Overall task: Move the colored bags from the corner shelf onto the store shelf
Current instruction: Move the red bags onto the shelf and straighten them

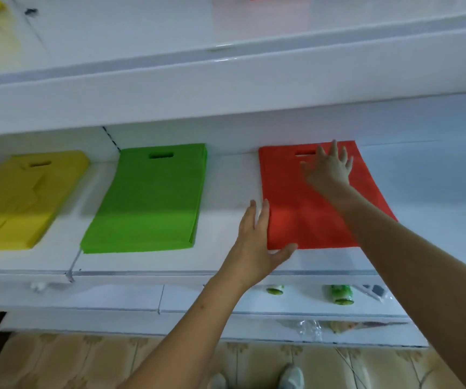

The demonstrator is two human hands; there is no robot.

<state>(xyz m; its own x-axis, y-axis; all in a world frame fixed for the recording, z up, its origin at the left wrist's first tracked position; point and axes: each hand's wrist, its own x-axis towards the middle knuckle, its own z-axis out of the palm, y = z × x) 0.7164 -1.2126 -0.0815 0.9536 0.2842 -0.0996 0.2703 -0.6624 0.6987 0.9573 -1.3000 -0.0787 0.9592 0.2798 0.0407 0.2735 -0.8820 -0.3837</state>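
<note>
Both hands outstretched, flat: left hand [255,242] nearer, right hand [328,168] farther (fingers spread).

Bare shelf [428,192] right of red bag [290,209]

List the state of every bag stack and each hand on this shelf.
Red bags: flat on the shelf, handle slot to the back.
Green bags: flat stack, untouched.
Yellow bags: flat, untidy pile.
Left hand: fingers straight, against the red bags' left edge.
Right hand: spread flat on the red bags.
</note>
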